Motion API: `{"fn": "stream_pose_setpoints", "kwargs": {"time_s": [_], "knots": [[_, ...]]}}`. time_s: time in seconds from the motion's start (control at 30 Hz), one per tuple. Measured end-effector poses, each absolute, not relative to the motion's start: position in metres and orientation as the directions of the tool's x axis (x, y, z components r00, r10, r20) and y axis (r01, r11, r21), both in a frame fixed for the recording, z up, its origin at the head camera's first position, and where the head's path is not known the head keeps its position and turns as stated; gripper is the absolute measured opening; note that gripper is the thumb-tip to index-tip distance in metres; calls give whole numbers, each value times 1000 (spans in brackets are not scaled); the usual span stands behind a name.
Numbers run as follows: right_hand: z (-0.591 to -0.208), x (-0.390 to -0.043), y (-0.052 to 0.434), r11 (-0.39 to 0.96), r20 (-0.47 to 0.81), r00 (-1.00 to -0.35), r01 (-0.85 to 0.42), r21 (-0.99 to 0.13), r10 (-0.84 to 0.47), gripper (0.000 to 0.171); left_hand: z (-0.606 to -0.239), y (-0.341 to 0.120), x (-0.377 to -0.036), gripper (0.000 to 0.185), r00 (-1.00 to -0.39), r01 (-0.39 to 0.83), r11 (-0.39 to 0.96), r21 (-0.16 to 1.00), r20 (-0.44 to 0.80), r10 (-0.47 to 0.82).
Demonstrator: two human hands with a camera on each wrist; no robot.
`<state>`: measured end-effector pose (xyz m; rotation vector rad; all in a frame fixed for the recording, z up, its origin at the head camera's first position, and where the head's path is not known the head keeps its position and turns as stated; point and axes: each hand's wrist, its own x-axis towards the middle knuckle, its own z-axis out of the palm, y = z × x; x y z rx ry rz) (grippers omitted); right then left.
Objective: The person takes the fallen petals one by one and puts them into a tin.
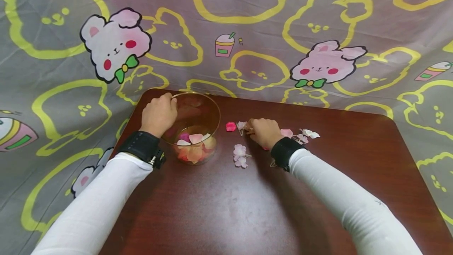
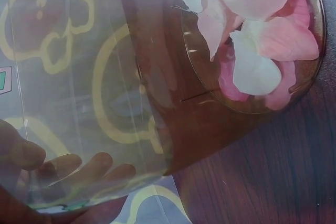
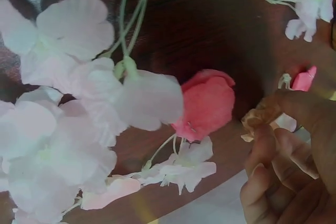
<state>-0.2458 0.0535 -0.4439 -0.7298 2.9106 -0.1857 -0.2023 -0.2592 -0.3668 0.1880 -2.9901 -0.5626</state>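
Observation:
My left hand (image 1: 159, 114) grips the rim of a clear glass bowl (image 1: 192, 107), its thumb and fingers on either side of the wall in the left wrist view. Pink, white, magenta and orange-looking petals (image 2: 278, 38) lie at the bottom of the bowl. To the right of it, my right hand (image 1: 264, 133) is low over the table among scattered flowers. Between its thumb and index finger it pinches a small crumpled tan petal (image 3: 258, 121). Just beyond these fingertips are a bright pink petal (image 1: 231, 126) and a pale blossom (image 1: 241, 125).
A pale blossom sprig (image 1: 240, 154) lies on the brown wooden table (image 1: 219, 211), nearer than the right hand. Past that hand are more white blossoms (image 1: 310, 133) and a light pink petal (image 1: 286, 133). A cartoon-printed cloth (image 1: 262, 34) hangs along the table's back and sides.

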Motion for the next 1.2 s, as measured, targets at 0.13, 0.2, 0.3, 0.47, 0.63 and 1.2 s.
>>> {"fn": "stream_pose_setpoints", "kwargs": {"time_s": [0.13, 0.2, 0.3, 0.47, 0.63, 1.2], "knots": [[-450, -246, 54, 864, -44, -867, -488, -123, -496, 10, -367, -259, -202, 36, -988, -104, 925, 367, 71, -139], [-451, -246, 53, 868, -28, -871, -484, -109, -490, 6, -367, -259, -203, 36, -988, -102, 925, 367, 70, -137], [-451, -246, 53, 878, -40, -880, -467, -106, -473, 16, -366, -259, -203, 36, -988, -101, 925, 368, 68, -135], [-450, -246, 53, 881, -58, -882, -460, -115, -468, 22, -366, -259, -203, 37, -989, -104, 924, 367, 61, -136], [-447, -246, 54, 886, -55, -890, -441, -142, -452, 18, -366, -259, -202, 36, -988, -107, 923, 369, 61, -139], [-435, -242, 52, 881, 33, -892, -451, -144, -452, 19, -367, -260, -203, 35, -989, -99, 927, 363, 68, -132]]}}
